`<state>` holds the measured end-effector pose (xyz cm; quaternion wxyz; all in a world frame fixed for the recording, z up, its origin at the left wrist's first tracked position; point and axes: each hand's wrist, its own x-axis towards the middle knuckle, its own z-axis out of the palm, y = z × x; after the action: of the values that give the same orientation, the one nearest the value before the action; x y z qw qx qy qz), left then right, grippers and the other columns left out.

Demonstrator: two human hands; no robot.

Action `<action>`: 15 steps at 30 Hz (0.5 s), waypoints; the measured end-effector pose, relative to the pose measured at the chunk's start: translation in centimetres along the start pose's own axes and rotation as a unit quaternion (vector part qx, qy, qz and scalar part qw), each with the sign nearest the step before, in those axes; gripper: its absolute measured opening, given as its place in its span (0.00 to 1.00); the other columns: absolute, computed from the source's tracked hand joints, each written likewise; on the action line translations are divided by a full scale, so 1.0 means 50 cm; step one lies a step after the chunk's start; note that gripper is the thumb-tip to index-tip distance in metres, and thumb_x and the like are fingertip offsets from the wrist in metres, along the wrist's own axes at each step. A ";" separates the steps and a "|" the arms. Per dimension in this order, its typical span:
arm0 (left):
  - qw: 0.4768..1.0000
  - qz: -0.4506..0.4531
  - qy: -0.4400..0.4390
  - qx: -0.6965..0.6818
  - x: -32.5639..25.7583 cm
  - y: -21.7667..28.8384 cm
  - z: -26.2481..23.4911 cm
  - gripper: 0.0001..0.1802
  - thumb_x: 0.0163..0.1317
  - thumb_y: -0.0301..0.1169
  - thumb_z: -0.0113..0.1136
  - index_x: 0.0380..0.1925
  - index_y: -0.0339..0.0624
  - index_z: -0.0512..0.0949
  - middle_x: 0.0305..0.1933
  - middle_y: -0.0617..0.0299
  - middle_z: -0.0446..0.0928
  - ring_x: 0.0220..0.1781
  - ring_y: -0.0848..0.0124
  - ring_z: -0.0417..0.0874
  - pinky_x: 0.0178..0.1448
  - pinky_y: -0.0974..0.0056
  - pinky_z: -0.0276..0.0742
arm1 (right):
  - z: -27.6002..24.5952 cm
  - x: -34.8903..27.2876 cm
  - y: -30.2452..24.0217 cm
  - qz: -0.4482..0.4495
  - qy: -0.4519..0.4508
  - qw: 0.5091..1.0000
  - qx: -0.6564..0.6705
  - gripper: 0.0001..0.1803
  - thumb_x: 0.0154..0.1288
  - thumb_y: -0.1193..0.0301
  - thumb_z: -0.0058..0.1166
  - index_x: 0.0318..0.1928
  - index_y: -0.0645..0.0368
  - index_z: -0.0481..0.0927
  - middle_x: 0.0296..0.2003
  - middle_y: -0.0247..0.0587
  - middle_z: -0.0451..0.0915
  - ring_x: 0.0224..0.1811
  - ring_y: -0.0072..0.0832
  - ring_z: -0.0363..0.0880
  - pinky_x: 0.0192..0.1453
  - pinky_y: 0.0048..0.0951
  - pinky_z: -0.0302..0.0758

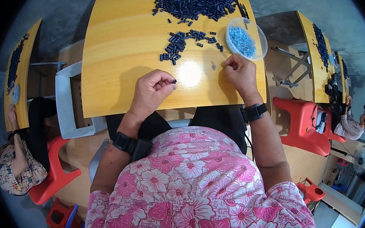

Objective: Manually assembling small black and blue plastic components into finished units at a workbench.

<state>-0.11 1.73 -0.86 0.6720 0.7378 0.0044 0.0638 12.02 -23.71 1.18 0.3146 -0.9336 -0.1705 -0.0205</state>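
My left hand (152, 91) hovers over the yellow table (119, 44) with fingers curled, pinching a small dark piece at the fingertips. My right hand (239, 71) rests on the table with fingers curled in; whether it holds a piece I cannot tell. A tiny grey part (213, 66) lies on the table just left of my right hand. A small cluster of dark blue pieces (179, 43) lies beyond both hands, and a large heap of dark blue pieces (193, 1) sits at the far edge. A clear bowl of light blue bits (246, 38) stands just beyond my right hand.
Red plastic stools (304, 123) stand to the right and lower left (55, 177). Other people sit at neighbouring yellow tables, one at the left (17, 165) and one at the right (353, 123). A white frame (65, 100) stands left of my table.
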 end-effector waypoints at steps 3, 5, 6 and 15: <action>1.000 0.004 -0.001 -0.002 0.001 -0.004 -0.001 0.05 0.57 0.20 0.67 0.32 0.35 0.80 0.29 0.68 0.78 0.29 0.84 0.74 0.35 0.77 0.73 | 0.003 -0.005 0.013 0.002 -0.014 1.000 0.009 0.05 0.56 0.79 0.57 0.34 0.64 0.83 0.25 0.33 0.81 0.27 0.16 0.76 0.36 0.21 0.75; 1.000 0.000 -0.002 -0.007 0.003 -0.001 0.001 0.05 0.57 0.20 0.67 0.32 0.35 0.80 0.29 0.68 0.78 0.30 0.84 0.74 0.35 0.77 0.73 | 0.008 -0.008 0.016 -0.024 0.021 0.990 0.138 0.06 0.60 0.80 0.54 0.36 0.64 0.82 0.29 0.32 0.81 0.28 0.16 0.76 0.37 0.20 0.75; 1.000 -0.004 -0.004 -0.012 0.004 0.001 0.002 0.05 0.57 0.20 0.66 0.32 0.35 0.80 0.29 0.68 0.78 0.30 0.84 0.74 0.35 0.77 0.73 | 0.003 -0.013 0.017 -0.025 0.020 0.990 0.138 0.06 0.60 0.80 0.54 0.36 0.64 0.82 0.29 0.32 0.81 0.28 0.16 0.76 0.37 0.20 0.75; 0.999 -0.020 -0.026 0.009 -0.002 0.007 -0.009 0.05 0.59 0.19 0.65 0.34 0.35 0.78 0.33 0.69 0.76 0.34 0.83 0.75 0.40 0.76 0.74 | -0.011 -0.046 -0.066 0.172 -0.163 0.785 0.572 0.07 0.62 0.80 0.49 0.40 0.65 0.78 0.26 0.37 0.75 0.29 0.24 0.74 0.40 0.30 0.78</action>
<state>-0.30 2.12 -0.46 0.6666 0.7448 0.0024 0.0308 8.80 -22.27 3.19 0.7572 -0.5854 -0.0361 0.2875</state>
